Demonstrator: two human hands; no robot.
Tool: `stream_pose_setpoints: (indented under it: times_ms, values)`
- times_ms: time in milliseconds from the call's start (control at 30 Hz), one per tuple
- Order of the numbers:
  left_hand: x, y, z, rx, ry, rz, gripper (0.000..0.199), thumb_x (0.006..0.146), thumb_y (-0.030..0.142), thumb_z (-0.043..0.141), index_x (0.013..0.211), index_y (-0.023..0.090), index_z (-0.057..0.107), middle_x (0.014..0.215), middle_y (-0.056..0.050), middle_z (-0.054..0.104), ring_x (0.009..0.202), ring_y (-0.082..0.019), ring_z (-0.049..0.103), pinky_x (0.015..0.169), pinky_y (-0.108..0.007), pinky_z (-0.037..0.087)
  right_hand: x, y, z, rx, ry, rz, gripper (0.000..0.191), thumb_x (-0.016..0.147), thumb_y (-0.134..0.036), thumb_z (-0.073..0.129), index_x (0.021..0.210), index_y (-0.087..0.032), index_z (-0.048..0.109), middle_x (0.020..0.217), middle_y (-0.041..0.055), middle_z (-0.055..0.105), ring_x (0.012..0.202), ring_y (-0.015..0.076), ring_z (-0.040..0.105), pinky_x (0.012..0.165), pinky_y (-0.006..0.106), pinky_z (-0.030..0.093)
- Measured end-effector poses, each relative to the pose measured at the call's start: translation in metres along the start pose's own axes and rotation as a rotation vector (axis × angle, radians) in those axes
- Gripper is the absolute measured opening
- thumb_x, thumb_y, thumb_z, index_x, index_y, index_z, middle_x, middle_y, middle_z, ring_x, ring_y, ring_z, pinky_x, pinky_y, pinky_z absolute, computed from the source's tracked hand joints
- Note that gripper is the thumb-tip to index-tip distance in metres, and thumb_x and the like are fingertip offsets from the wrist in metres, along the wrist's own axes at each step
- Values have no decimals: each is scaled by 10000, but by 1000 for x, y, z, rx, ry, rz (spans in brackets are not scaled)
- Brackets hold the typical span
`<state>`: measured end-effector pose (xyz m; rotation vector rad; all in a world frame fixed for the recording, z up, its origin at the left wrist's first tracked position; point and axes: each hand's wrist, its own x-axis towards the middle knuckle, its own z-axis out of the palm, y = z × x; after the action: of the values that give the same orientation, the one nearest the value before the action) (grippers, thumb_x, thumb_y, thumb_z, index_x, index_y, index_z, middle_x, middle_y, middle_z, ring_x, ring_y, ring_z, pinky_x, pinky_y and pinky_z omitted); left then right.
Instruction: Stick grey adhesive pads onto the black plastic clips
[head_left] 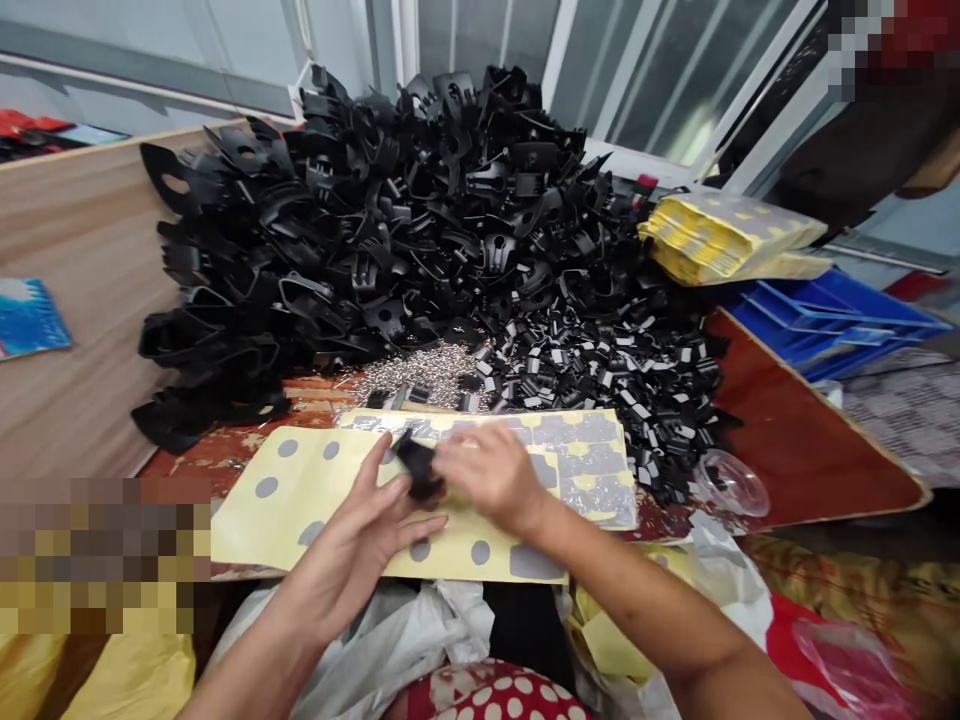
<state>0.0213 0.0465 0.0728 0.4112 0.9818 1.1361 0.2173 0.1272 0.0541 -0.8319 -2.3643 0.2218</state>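
A small black plastic part (420, 468) sits between the thumb and fingers of my left hand (367, 515), which is closed on it with the lower fingers stretched out. From the right, my right hand (491, 478) meets the part with bent fingers; motion blurs them, so their exact grip is unclear. Below both hands lies a yellow sticker sheet (247, 515) with grey round patches. Behind it is another sheet (596, 460) with grey patches and a shiny surface.
Black claw-like plastic pieces (375, 230) form a high heap at the back. Small silvery metal parts (427, 375) and small black pieces (577, 360) lie before it. At right are stacked yellow sheets (720, 240), a blue tray (832, 315) and a clear cup (731, 483).
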Motion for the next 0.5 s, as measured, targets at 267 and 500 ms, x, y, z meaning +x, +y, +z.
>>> stream_pose_setpoints:
  times_ms: [267, 500]
  values:
    - [56, -27, 26, 151, 29, 64, 516, 764, 125, 764, 1234, 287, 630, 894, 4, 616, 662, -138, 638, 542, -245, 588, -93, -12, 11, 129, 314, 559, 397, 946, -84, 459, 1271, -205, 654, 1246, 137, 680, 1072, 243, 660, 919, 401, 555]
    - [84, -28, 15, 33, 83, 3, 425, 824, 20, 676, 1167, 235, 548, 990, -70, 686, 755, -223, 762, 682, -353, 656, -102, 4, 5, 425, 212, 710, 268, 939, -183, 514, 1092, -217, 732, 1075, 88, 727, 1034, 248, 639, 943, 412, 516]
